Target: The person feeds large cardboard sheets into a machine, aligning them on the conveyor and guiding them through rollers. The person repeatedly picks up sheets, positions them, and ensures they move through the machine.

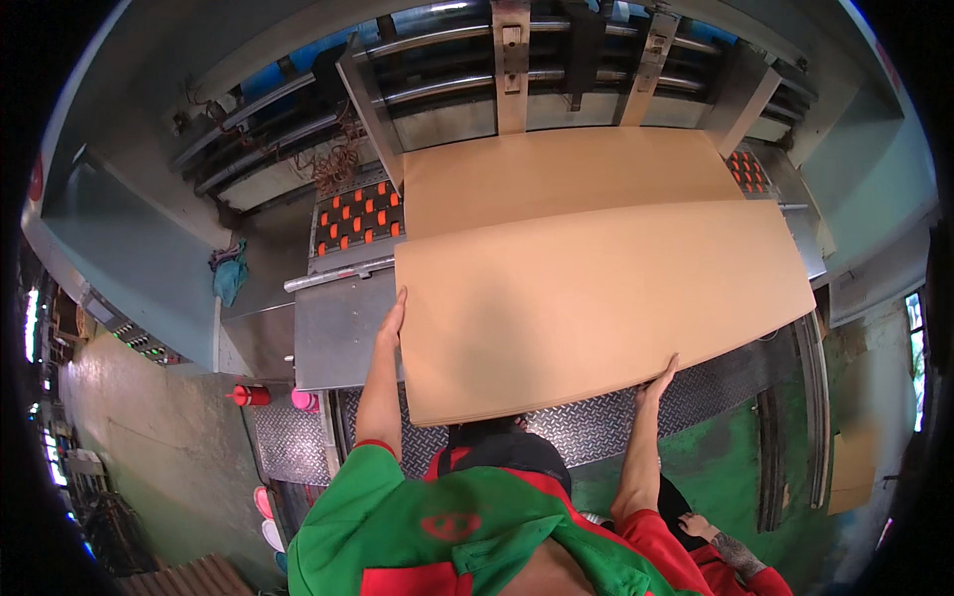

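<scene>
A wide stack of brown cardboard sheets [596, 298] is in front of me, slightly tilted, its near edge over the metal tread plate. My left hand [395, 318] is against the stack's left edge, with part of its fingers hidden by the cardboard. At the near edge, toward the right, my right hand [656, 385] grips the stack from below, fingertips showing at the rim. Beyond it, more brown cardboard [566, 169] lies on the machine's feed table, against the upright metal guides; the front stack overlaps its near part.
Orange roller wheels [360, 217] show left of the cardboard, above a grey metal table [343, 333]. Metal guides [512, 70] and bars cross the back. A red cup [248, 395] stands at the lower left. Another person's tattooed arm [735, 554] is close at my lower right.
</scene>
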Demonstrator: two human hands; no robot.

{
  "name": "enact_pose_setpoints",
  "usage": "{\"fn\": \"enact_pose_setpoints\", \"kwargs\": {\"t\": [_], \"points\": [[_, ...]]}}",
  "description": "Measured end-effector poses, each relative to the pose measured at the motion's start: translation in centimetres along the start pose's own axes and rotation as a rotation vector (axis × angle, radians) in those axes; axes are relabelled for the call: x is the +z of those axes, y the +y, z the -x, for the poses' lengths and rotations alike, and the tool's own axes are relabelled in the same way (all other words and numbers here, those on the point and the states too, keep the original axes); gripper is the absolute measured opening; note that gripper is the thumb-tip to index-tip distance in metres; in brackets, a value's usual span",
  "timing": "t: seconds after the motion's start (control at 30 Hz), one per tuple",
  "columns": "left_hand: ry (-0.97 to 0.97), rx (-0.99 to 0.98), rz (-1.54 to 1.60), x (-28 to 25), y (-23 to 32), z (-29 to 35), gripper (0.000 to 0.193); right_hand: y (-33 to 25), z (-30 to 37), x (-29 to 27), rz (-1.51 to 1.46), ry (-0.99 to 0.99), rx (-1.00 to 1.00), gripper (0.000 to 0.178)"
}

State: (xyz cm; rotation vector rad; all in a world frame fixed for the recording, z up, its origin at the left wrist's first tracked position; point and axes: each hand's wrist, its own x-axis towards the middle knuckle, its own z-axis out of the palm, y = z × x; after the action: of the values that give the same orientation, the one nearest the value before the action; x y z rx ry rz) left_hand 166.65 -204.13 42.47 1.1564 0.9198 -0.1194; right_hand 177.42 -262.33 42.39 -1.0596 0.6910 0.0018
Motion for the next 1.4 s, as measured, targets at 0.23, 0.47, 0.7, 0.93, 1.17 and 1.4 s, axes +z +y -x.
{"fn": "enact_pose_setpoints", "kwargs": {"t": [0.23,0.47,0.7,0.93,1.17,1.4], "points": [[-0.123,0.021,0.176,-0.3,5.3,-6.3,0.089,0.6,0.3,1.1,-0.085,0.046,-0.099,0.089],[-0.215,0.139,0.296,1.0,6.9,-7.2,0.075,1.3,-0.1,2.8,-0.253,0.096,-0.097,0.086],[-0.302,-0.108,0.289,0.7,8.3,-7.6,0.084,-0.9,1.4,2.3,-0.053,0.23,0.052,0.085],[-0.158,0.03,0.271,-0.2,5.2,-4.9,0.077,-2.7,2.2,-0.7,-0.062,0.206,0.164,0.086],[-0.187,0.176,0.206,1.9,4.8,1.5,0.081,1.8,-1.5,-3.3,-0.368,0.189,0.153,0.076],[-0.234,0.295,0.273,7.9,5.0,11.1,0.079,-0.1,-1.4,-5.6,-0.585,-0.038,0.113,0.091]]}}
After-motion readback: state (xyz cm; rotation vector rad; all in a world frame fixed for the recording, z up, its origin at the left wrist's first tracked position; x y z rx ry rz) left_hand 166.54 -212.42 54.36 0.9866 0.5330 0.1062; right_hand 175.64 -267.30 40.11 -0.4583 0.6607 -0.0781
